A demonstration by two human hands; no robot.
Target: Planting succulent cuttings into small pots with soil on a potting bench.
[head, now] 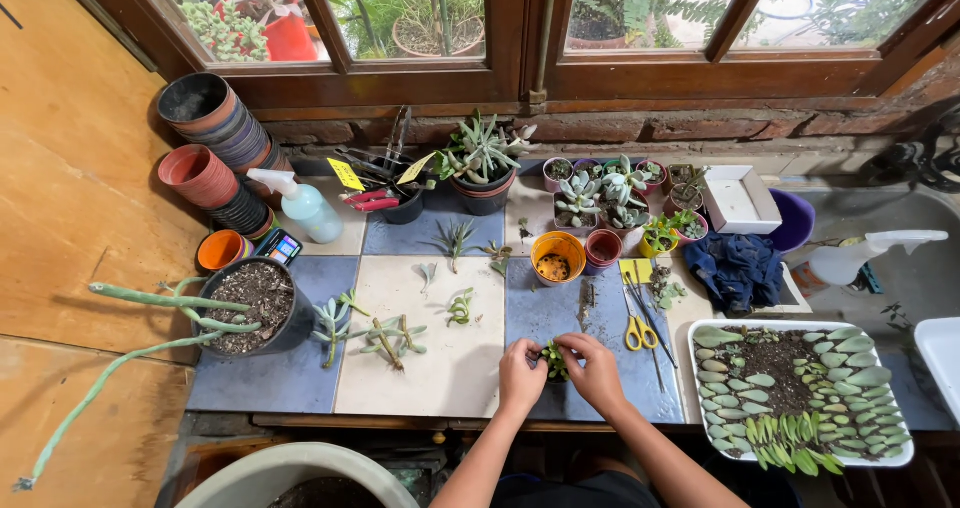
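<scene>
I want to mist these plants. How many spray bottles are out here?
2. A pale blue spray bottle stands at the counter's back left beside the stacked pots; a white spray bottle lies by the sink, right.

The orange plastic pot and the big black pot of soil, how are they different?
The orange plastic pot is small and stands in the middle of the tiled counter; the big black pot of soil is much wider and sits at the left. The orange one looks nearly empty, while the black one is filled to the rim. Long green stems trail out of the black pot; none grow from the orange. Both are round and upright.
</scene>
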